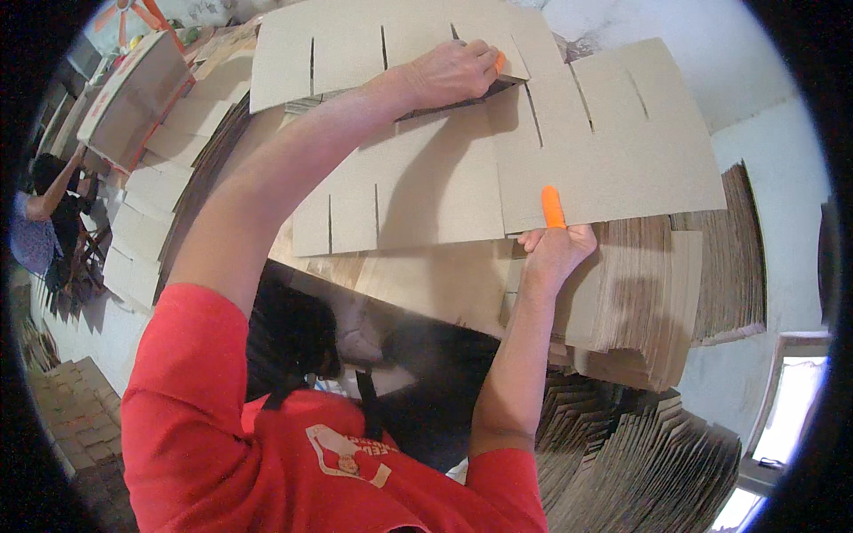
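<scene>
My left hand [458, 73] is closed at the lower edge of a slotted cardboard sheet [342, 44]. That edge stands up from the stack, with a dark gap under it. My right hand [562, 249] pinches the near edge of another slotted cardboard sheet [622, 169], thumb on top and fingers curled at the edge. An orange finger cover [554, 206] is on the right thumb; a bit of orange also shows at the left fingertips. Between the hands lies a further slotted cardboard sheet [426, 195], partly in the left arm's shadow.
Cardboard stacks [622, 293] stand beside my right forearm, with more bundles [649, 462] below. Overlapping sheets [147, 213] line the left side. A wooden tabletop [426, 284] shows before me. At far left another person [40, 222] reaches toward a large box [133, 98] near an orange fan [133, 13].
</scene>
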Tool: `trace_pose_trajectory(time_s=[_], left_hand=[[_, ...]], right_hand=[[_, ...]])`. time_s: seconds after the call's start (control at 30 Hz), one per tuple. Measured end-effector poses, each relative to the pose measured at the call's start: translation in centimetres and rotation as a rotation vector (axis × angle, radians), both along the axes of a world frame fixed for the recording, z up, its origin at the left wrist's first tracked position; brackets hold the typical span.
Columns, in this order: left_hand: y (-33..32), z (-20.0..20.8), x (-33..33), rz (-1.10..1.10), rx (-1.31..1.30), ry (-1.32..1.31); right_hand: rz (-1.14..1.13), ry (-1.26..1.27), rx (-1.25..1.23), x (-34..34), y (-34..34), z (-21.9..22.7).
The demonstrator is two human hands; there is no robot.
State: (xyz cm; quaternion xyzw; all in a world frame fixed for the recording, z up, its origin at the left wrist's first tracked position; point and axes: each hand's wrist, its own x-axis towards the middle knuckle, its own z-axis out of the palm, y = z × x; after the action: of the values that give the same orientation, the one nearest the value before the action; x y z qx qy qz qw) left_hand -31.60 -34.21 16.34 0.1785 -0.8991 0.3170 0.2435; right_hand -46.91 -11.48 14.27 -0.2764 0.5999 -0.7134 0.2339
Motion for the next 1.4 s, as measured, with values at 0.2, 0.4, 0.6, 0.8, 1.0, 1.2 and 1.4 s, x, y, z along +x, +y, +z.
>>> trace_pose_trajectory(time_s=[0.2,0.4,0.6,0.8,1.0,1.2,1.4], left_hand=[[-0.5,0.2,1.2,-0.071,-0.031,0.150],[1.9,0.7,1.0,-0.001,0.139,-0.051],[5.8,-0.3,1.2,-0.167,0.090,-0.038],[8.8,0.5,1.1,-0.238,0.064,-0.112],[11.2,1.0,1.6,-0.228,0.138,-0.246],[18.9,-1.1,2.8,-0.226,0.460,-0.147],[9.5,0.1,0.5,-0.038,0.200,0.469]], right_hand=[[0.001,-0.022,0.020,0.0,-0.1,0.2],[0.043,-0.036,-0.012,-0.1,0.4,0.5],[0.066,0.002,0.004,0.1,-0.2,0.1],[0.068,0.180,0.066,-1.7,0.0,-0.8],[0.026,0.357,0.040,-1.4,1.4,2.2],[0.004,0.201,0.062,-0.3,0.9,1.3],[0.010,0.204,0.136,-0.1,0.5,1.2]])
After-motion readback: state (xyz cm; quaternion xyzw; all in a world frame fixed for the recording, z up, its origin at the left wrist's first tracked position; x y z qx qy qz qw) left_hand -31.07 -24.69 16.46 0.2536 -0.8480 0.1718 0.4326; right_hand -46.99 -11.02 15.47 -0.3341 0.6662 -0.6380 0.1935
